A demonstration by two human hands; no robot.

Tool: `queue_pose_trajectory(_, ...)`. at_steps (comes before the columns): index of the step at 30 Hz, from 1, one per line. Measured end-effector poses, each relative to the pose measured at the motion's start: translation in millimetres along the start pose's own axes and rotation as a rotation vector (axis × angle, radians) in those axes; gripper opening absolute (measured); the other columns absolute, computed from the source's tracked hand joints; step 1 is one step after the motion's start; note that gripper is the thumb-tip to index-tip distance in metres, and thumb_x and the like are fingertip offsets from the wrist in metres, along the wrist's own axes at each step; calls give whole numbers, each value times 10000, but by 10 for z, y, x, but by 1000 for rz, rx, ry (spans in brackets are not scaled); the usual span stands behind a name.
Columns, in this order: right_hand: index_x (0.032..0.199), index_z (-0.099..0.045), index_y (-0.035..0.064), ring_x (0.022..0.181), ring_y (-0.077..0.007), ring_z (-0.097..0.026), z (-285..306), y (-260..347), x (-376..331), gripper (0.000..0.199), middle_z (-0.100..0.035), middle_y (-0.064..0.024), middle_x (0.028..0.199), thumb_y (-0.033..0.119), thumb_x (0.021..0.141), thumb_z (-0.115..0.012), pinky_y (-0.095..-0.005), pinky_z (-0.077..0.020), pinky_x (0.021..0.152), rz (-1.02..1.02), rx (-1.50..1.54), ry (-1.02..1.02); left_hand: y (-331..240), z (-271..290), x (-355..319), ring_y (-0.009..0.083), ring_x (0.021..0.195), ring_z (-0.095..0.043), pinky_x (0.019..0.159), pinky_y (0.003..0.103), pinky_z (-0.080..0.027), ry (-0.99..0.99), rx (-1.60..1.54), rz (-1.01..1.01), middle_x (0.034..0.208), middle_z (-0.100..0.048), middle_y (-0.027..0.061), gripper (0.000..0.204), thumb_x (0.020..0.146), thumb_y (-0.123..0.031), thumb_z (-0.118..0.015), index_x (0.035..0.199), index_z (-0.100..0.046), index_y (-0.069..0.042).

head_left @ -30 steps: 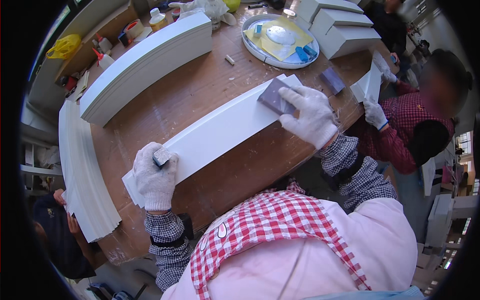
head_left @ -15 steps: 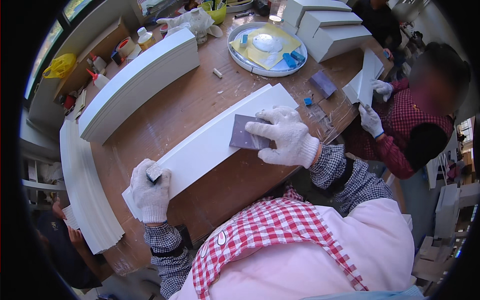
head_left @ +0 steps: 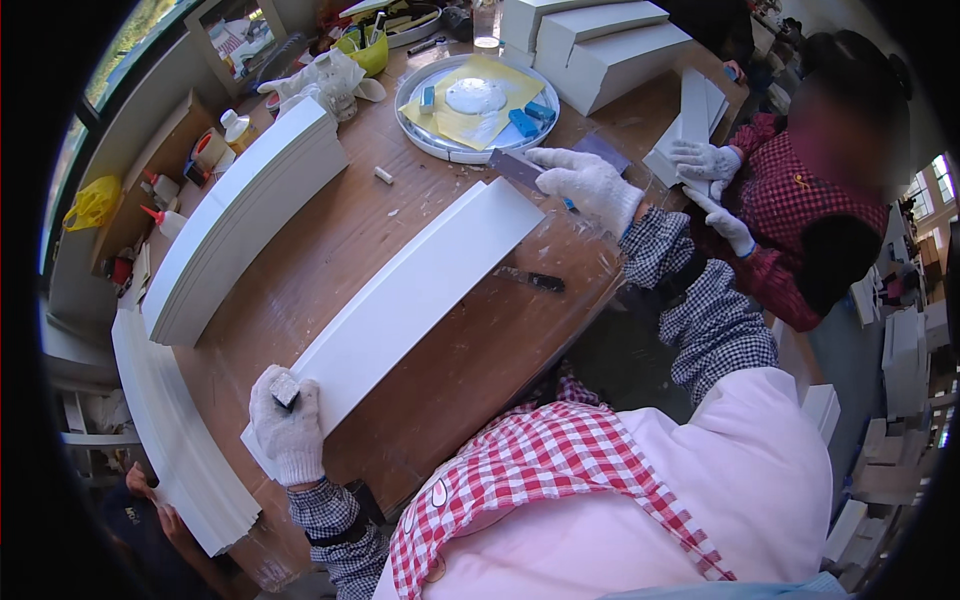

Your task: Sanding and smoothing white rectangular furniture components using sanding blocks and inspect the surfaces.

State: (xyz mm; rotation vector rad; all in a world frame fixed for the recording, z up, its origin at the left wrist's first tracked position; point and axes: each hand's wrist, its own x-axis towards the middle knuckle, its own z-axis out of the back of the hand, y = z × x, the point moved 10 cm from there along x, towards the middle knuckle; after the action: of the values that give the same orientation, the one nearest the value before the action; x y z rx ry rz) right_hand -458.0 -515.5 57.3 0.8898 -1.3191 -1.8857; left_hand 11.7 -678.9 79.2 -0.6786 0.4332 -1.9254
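A long white board lies slantwise across the brown worktable. At its near left end my gloved left hand is closed and rests on the board, with a small pale-topped dark block held between its fingers. My gloved right hand grips a flat purple-grey sanding sponge just past the far right end of the board, and the sponge looks tilted. A similar purple-grey sponge lies behind that hand, partly hidden. Near the board's right edge is a dark-handled scraper.
A round white tray with yellow sheets and blue blocks stands at the back. White panels are stacked behind it and at left, beside white mouldings. A gloved co-worker handles white pieces at right.
My right hand has lifted the sponge off the middle of the board and carried it away to the far end. The board sits at a steeper slant in view. The scraper now shows.
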Motion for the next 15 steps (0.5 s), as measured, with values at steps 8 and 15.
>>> queue_pose_trajectory(8, 1376, -578, 10, 1104, -183, -614, 277, -370, -779, 582, -648, -103, 1251, 108, 812, -686, -274, -475, 980, -97, -113, 131, -58, 42, -3, 174, 886, -655, 867, 312, -526, -44, 49, -51, 973, -691, 77, 275, 865, -181, -751, 1090, -666, -49)
queue_pose_trajectory(15, 1363, -588, 27, 1150, -269, -626, 472, -654, -1101, 616, -654, -180, 1252, 224, 793, -713, -331, -459, 1028, -108, -266, 28, -49, 51, 2, 222, 906, -677, 885, 328, -532, -37, 65, 43, 1000, -692, 104, 296, 804, -96, -767, 1071, -664, -23)
